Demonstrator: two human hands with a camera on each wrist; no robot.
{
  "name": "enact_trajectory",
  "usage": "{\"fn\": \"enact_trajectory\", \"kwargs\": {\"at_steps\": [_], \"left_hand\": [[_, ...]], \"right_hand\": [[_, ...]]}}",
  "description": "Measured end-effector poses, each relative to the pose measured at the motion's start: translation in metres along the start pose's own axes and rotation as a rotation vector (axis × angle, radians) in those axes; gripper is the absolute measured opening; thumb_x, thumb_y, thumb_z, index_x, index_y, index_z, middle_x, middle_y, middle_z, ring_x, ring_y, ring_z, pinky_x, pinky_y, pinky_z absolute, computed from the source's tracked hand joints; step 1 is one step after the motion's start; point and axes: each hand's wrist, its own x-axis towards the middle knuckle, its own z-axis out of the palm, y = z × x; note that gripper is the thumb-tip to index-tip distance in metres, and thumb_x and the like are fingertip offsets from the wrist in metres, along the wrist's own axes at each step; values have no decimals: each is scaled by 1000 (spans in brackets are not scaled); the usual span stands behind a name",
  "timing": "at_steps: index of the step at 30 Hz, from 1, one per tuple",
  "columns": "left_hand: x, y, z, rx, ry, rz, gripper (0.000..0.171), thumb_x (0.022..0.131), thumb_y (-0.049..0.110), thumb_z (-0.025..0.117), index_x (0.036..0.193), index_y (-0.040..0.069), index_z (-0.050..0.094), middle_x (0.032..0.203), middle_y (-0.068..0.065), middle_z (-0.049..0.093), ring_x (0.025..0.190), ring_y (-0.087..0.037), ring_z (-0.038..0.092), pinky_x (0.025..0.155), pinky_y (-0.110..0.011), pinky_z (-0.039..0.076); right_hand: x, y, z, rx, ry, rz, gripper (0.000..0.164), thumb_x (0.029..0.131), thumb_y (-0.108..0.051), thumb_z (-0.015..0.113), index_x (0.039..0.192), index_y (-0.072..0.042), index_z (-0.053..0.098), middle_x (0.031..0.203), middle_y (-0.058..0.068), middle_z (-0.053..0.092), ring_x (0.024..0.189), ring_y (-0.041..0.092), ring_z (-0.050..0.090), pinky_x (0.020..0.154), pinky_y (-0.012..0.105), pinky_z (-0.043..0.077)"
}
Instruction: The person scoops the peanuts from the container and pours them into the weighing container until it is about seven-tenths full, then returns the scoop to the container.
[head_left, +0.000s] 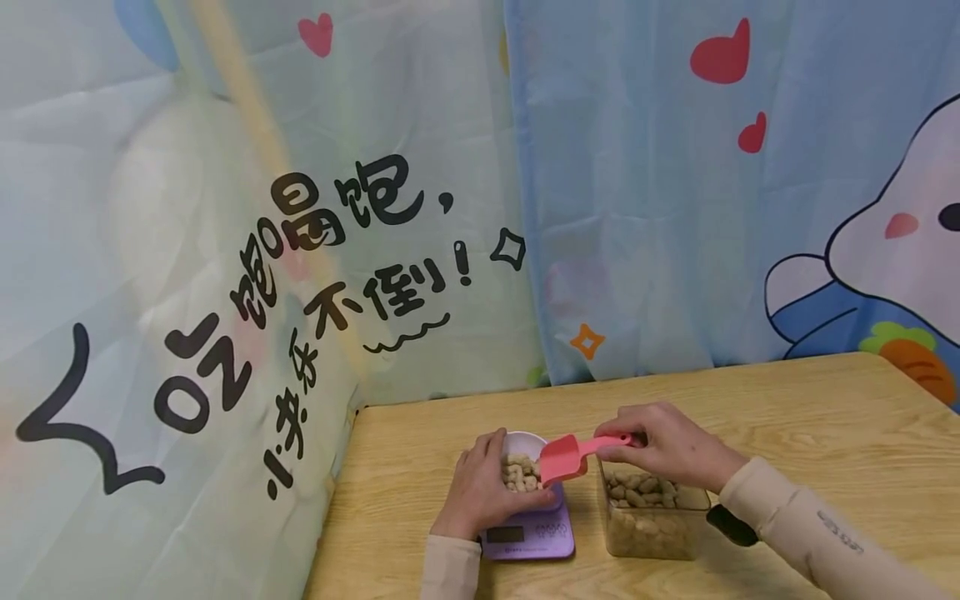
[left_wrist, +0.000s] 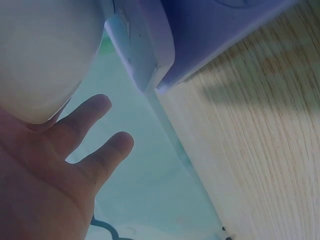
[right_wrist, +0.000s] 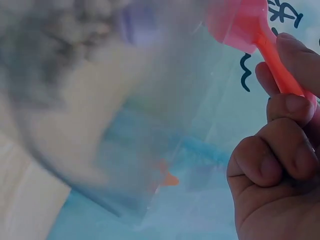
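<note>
My left hand [head_left: 480, 493] holds a white bowl [head_left: 525, 438] of peanuts in their shells [head_left: 517, 472], thumb along the near side and fingers at the far side. In the left wrist view the bowl's underside [left_wrist: 45, 55] shows, with two fingers of that hand [left_wrist: 45, 175] spread away from it. Below the bowl in the head view is a purple kitchen scale [head_left: 528, 542] with a small display. My right hand [head_left: 667, 446] grips the handle of a pink scoop [head_left: 562, 458], whose blade overlaps the bowl's right edge. What the scoop contains is hidden.
A clear rectangular container [head_left: 648, 537] of peanuts stands right of the scale, under my right hand. A dark object [head_left: 731, 527] lies beside it. The wooden table [head_left: 825, 433] meets a printed curtain [head_left: 622, 250] at the back and left.
</note>
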Motion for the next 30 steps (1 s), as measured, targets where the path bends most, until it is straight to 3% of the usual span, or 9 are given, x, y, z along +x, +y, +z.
{"fn": "enact_trajectory", "kwargs": {"at_steps": [7, 12, 15, 23, 30], "left_hand": [[0, -1, 2, 17, 1, 23, 123, 64, 82, 74, 157, 12, 36, 143, -10, 52, 126, -32, 52, 110, -52, 39], [-3, -1, 2, -1, -6, 9, 123, 64, 80, 76, 158, 12, 35, 144, -10, 51, 128, -33, 50, 111, -52, 38], [-4, -2, 2, -12, -6, -2, 123, 63, 79, 77, 158, 12, 35, 145, -10, 50, 130, -35, 49, 111, -53, 38], [-6, -7, 0, -21, 8, -22, 124, 62, 80, 78, 158, 13, 36, 146, -11, 49, 130, -36, 49, 107, -54, 41], [-7, -11, -2, -31, 14, -31, 125, 61, 80, 78, 158, 13, 36, 147, -11, 48, 128, -36, 50, 103, -54, 45]], "right_hand": [[-22, 6, 9, 82, 143, 116, 21, 95, -31, 73, 113, -23, 77, 76, -12, 60, 59, 5, 48, 52, 25, 43], [-43, 6, -2, 172, 259, 218, 25, 95, -24, 74, 119, -19, 75, 104, 2, 71, 63, 12, 52, 52, 29, 44], [-56, 7, -14, 159, 298, 249, 25, 96, -22, 73, 121, -18, 75, 113, 7, 70, 62, 14, 52, 51, 29, 43], [-89, 13, -37, 26, 326, 284, 24, 93, -21, 76, 117, -17, 76, 91, -3, 66, 64, 13, 51, 51, 28, 41], [-93, 20, -30, -76, 269, 234, 20, 88, -22, 81, 107, -20, 78, 77, -12, 58, 60, 5, 46, 49, 25, 38]]}}
